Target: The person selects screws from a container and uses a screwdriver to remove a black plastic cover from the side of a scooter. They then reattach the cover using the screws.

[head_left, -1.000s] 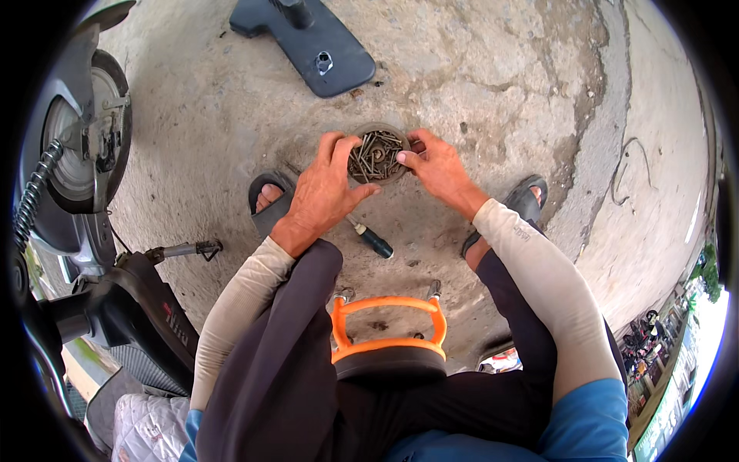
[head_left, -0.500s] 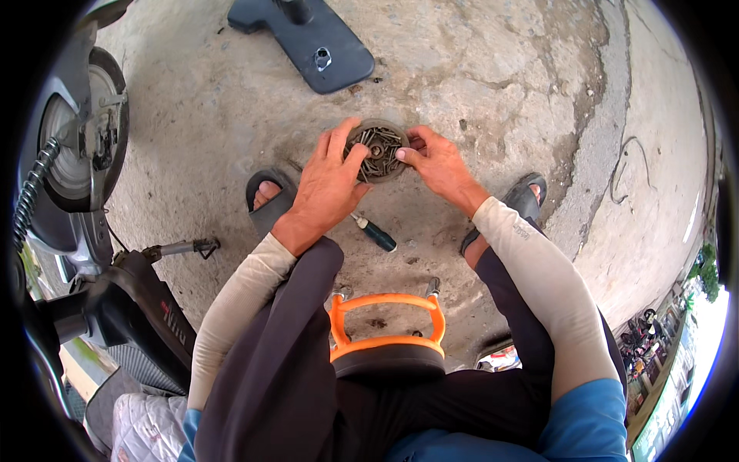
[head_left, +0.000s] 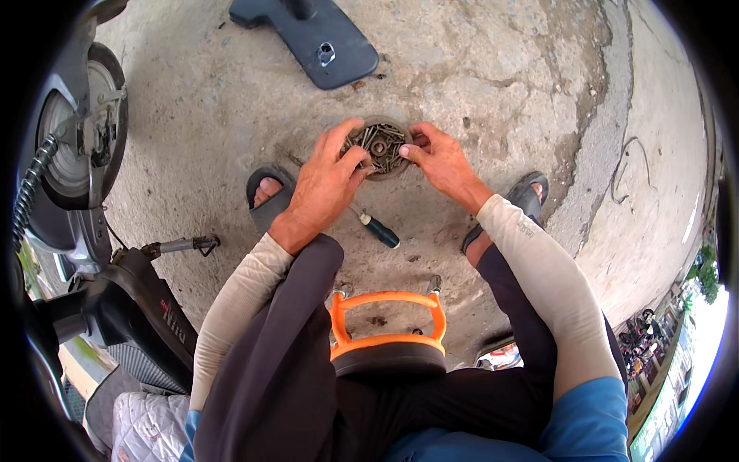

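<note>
A round brown dish full of loose metal screws and bolts is between my hands, above the concrete. My left hand curls round its left side, fingertips along the rim and over the screws. The thumb and forefinger are drawn close together at the near left rim; any small piece between them is hidden. My right hand grips the right rim, thumb on top and fingers curled at the outside. Just below the dish lies a screwdriver with a dark green handle, its shaft toward my left hand.
A dark plastic panel lies on the concrete beyond the dish. At the left are a motorbike's wheel, spring and body parts. Between my legs is an orange-framed stool. A thin wire lies at the right.
My left thumb has moved up toward the forefinger at the dish's near left rim. The forefinger has shifted slightly over the screws. My right hand keeps its hold.
</note>
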{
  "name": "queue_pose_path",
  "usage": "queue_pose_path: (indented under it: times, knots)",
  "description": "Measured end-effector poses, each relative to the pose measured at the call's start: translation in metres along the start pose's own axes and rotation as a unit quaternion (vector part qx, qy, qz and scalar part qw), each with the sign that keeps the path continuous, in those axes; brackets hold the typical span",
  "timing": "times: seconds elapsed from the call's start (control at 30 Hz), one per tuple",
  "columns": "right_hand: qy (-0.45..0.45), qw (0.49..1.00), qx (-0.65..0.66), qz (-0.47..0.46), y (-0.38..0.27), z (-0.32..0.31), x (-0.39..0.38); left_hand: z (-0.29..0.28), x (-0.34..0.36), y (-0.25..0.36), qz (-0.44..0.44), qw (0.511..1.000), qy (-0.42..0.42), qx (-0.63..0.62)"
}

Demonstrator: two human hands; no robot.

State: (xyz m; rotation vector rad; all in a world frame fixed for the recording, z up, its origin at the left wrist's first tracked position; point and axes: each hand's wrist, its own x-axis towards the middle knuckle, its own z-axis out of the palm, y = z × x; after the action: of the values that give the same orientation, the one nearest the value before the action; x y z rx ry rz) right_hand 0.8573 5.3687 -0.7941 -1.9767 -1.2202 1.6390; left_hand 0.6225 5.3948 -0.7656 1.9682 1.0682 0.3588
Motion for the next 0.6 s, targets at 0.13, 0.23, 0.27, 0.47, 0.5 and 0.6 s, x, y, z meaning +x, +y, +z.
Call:
queue_pose_path:
  times: [0.13,0.23,0.27,0.47,0.5,0.6]
  knots:
    - [0.000,1.000,0.004,0.002,-0.004,0.001,-0.001,0.001,0.003,-0.002,0.020,0.998,0.044,0.031]
    - [0.003,1.000,-0.008,-0.004,-0.005,-0.002,-0.001,0.004,0.001,-0.001,0.060,0.992,0.057,0.095]
    - [0.001,1.000,-0.024,-0.015,-0.006,-0.003,0.000,0.005,0.001,0.000,0.060,0.992,0.058,0.094]
    - [-0.026,0.993,-0.107,-0.037,-0.017,-0.009,0.004,-0.003,0.004,0.017,0.069,0.989,0.084,0.098]
    - [-0.030,0.990,-0.133,-0.040,-0.020,-0.009,0.005,-0.004,0.004,0.017,0.048,0.993,0.055,0.091]
    - [-0.034,0.984,-0.174,-0.035,-0.021,-0.008,0.009,-0.004,0.001,0.016,0.028,0.996,0.025,0.076]
